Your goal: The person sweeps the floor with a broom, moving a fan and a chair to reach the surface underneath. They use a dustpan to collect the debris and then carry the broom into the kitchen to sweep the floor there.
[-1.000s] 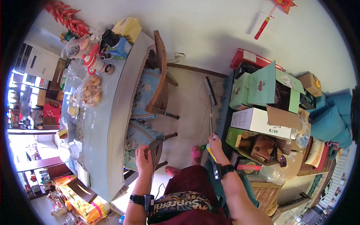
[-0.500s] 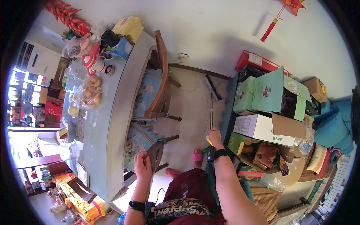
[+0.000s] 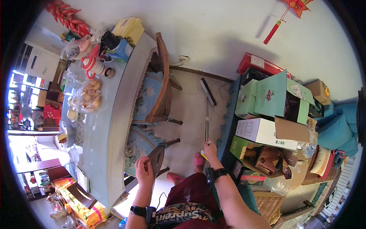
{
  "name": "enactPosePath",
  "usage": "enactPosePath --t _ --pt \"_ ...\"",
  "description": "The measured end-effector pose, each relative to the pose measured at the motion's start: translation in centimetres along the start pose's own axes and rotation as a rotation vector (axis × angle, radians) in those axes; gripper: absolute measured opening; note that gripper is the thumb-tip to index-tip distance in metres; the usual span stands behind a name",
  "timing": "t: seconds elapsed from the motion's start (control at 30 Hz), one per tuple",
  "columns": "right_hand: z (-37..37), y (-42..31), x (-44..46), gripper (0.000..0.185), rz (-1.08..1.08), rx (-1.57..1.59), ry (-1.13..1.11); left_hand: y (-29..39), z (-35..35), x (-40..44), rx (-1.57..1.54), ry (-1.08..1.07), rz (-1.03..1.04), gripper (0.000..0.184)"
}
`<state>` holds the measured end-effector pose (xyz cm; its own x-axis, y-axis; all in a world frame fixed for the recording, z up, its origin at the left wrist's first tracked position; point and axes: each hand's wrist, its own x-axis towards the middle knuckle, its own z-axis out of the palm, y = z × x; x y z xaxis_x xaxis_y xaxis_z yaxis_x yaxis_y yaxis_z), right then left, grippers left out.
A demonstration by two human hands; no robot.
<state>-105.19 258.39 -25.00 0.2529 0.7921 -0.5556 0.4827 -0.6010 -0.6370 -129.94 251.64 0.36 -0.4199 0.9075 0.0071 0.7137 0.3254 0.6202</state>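
Observation:
My right hand [image 3: 209,149] is wrapped round the handle of a long-handled broom [image 3: 207,122], near its yellow grip end. The dark, pale-edged broom head [image 3: 208,91] lies on the tiled floor near the wall, between the chairs and the piled boxes. My left hand [image 3: 144,171] grips the top of the nearer wooden chair's back [image 3: 155,157], its fingers curled at the wood. That chair has a blue floral seat cover and stands against the table.
A second chair [image 3: 162,76] stands farther along the glass-topped table [image 3: 103,152], which bears bagged bread [image 3: 89,95] and a red-lidded jug [image 3: 92,65]. To the right, open cartons [image 3: 271,93] are stacked on a blue-covered surface [image 3: 230,118]. A thin cord lies on the floor.
The broom has shifted left across the floor, its head now farther from the blue cloth edge. My right hand moved left and slightly nearer me; my left hand stays at the chair back.

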Motion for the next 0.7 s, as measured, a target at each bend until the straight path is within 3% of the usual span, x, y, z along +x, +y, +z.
enactPosePath --t 0.07,0.2,0.3,0.47,0.6,0.7 --pt "1.8 3.5 1.2 0.04 -0.013 0.089 -0.009 -0.1 0.1 0.0 -0.005 -0.001 0.004 0.019" --pt "0.0 1.6 1.5 0.041 -0.226 -0.103 0.023 -0.4 0.2 -0.2 -0.005 -0.013 -0.012 0.019" --pt "-1.4 0.0 4.0 0.041 -0.111 -0.097 -0.043 0.0 0.1 -0.2 -0.027 -0.026 -0.054 0.018" --pt "-2.8 0.0 7.2 0.04 -0.186 -0.157 0.03 -0.8 0.3 -0.3 0.025 -0.026 0.006 0.018" --pt "-4.0 3.6 7.6 0.04 -0.063 -0.104 -0.025 -0.8 0.3 -0.2 0.07 0.004 0.032 0.018" --pt "-3.7 10.5 7.1 0.039 0.011 0.108 0.121 -0.8 0.4 -0.2 -0.003 0.006 -0.009 0.018"
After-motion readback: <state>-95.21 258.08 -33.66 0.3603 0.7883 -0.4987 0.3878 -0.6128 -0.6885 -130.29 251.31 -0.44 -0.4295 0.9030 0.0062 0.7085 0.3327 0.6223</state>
